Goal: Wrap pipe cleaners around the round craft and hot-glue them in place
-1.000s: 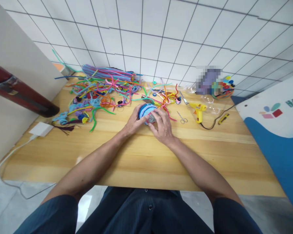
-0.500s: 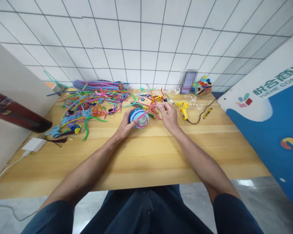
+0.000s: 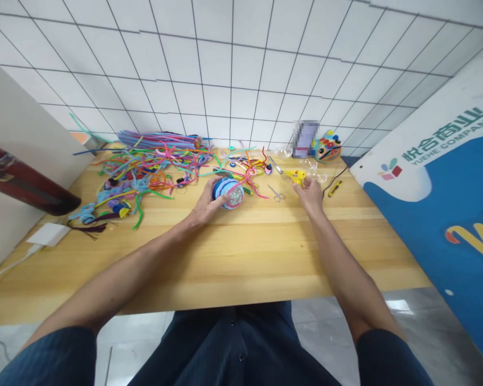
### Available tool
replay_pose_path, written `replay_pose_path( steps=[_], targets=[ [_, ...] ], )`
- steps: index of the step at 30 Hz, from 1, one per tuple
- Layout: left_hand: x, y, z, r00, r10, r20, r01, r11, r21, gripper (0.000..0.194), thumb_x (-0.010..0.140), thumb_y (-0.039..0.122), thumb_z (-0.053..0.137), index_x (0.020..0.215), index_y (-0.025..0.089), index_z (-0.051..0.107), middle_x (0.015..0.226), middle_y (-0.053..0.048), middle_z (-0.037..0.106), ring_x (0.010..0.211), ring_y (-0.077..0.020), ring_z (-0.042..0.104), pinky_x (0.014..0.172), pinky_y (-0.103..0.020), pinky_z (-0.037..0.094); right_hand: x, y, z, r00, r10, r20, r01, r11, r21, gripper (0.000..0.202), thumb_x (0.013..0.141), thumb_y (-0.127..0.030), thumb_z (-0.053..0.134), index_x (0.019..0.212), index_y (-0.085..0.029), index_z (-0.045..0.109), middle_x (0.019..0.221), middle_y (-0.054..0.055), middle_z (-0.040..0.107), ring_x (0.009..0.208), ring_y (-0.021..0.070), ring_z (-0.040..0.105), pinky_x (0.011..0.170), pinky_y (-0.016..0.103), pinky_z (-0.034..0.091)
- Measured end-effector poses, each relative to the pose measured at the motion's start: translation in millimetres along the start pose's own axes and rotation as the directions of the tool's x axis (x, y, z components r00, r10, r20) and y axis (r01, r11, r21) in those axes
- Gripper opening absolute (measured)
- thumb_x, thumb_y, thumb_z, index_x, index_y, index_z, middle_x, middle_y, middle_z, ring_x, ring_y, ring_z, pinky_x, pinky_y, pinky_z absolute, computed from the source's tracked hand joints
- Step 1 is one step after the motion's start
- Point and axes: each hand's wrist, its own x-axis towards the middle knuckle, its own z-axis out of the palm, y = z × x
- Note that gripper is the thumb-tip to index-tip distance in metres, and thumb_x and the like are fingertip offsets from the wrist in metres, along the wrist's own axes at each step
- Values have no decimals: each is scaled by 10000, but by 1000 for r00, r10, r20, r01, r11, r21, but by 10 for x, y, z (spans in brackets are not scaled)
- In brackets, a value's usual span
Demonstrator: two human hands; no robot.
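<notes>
Blue-banded ball (image 3: 224, 187), silvery pink-edged face (image 3: 236, 195); left hand (image 3: 204, 206) grips it, right hand (image 3: 312, 195) on yellow glue gun (image 3: 294, 175), can't tell if closed.

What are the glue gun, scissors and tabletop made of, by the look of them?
Glue gun: probably smooth plastic, judging by its even, bright yellow body. Scissors: likely bare metal, from their silvery-grey look. Tabletop: seemingly wood or wood-look laminate, smooth, with pale, streaky grain.

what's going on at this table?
A person's left hand holds a blue-banded round object just above or on the wooden table; I can't tell which. The right hand is at the handle of a yellow glue gun. Scissors lie between the two hands, and colourful fuzzy strips are heaped toward the left.
</notes>
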Motion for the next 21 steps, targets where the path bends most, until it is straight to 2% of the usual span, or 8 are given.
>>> replay_pose_path(
  steps=[5, 9, 11, 13, 15, 18, 20, 21],
  targets=[
    [-94, -2, 36, 997, 76, -13, -76, 996, 55, 907, 983, 743, 782, 1671, 232, 487, 1728, -210, 560, 1632, -416, 556, 1416, -643, 422, 11, -43, 127, 997, 26, 75, -22, 999, -49, 307, 804, -463, 796, 974, -218, 721, 1098, 172, 835, 1093, 368, 752, 1007, 468, 581],
    [-119, 20, 51, 998, 69, 8, -69, 997, 44, 849, 1012, 733, 750, 1656, 230, 517, 1679, -197, 597, 1598, -404, 589, 1397, -635, 456, 14, -72, 29, 997, 14, 82, -9, 998, -60, 282, 826, -491, 762, 885, -217, 730, 983, 162, 830, 1030, 365, 752, 962, 477, 588],
    [-113, 25, 63, 998, 67, 7, -67, 997, 41, 826, 1019, 718, 745, 1651, 234, 524, 1672, -188, 605, 1588, -397, 597, 1387, -625, 473, -11, -103, -69, 996, -22, 83, 25, 999, -40, 323, 849, -513, 730, 932, -202, 764, 999, 156, 841, 1012, 357, 757, 962, 494, 598],
    [-102, 27, 75, 998, 55, -15, -54, 998, 33, 824, 1022, 705, 747, 1661, 237, 518, 1671, -185, 605, 1578, -393, 607, 1374, -615, 494, -79, -162, -173, 991, -103, 82, 99, 994, 44, 411, 881, -560, 706, 1051, -197, 799, 1073, 126, 858, 1023, 326, 772, 969, 478, 617],
    [-93, 30, 84, 998, 60, -31, -59, 998, 36, 819, 1015, 695, 764, 1662, 254, 522, 1698, -176, 592, 1601, -397, 587, 1389, -618, 475, -205, -258, -256, 973, -212, 88, 185, 950, 251, 468, 875, -611, 755, 1064, -189, 825, 1004, 106, 859, 949, 315, 783, 893, 468, 643],
    [-88, 39, 90, 996, 69, -56, -67, 997, 29, 788, 1024, 682, 763, 1653, 267, 535, 1683, -170, 612, 1598, -397, 590, 1387, -622, 475, -490, -446, -301, 915, -356, 191, 287, 905, 314, 458, 902, -613, 819, 1106, -204, 854, 968, 79, 870, 896, 298, 801, 842, 447, 670],
    [-88, 42, 94, 996, 62, -66, -61, 998, 23, 782, 1029, 685, 757, 1652, 268, 537, 1679, -168, 617, 1593, -395, 595, 1384, -621, 479, -688, -562, -274, 814, -516, 266, 453, 851, 265, 424, 950, -588, 820, 1165, -224, 859, 990, 64, 882, 870, 284, 809, 834, 428, 681],
    [-88, 40, 97, 996, 57, -68, -56, 998, 19, 784, 1029, 689, 757, 1652, 267, 537, 1680, -168, 617, 1592, -395, 596, 1384, -621, 479, -771, -605, -247, 753, -601, 268, 549, 799, 248, 393, 987, -557, 800, 1206, -236, 856, 1042, 69, 892, 900, 284, 823, 858, 425, 688]
  ],
)
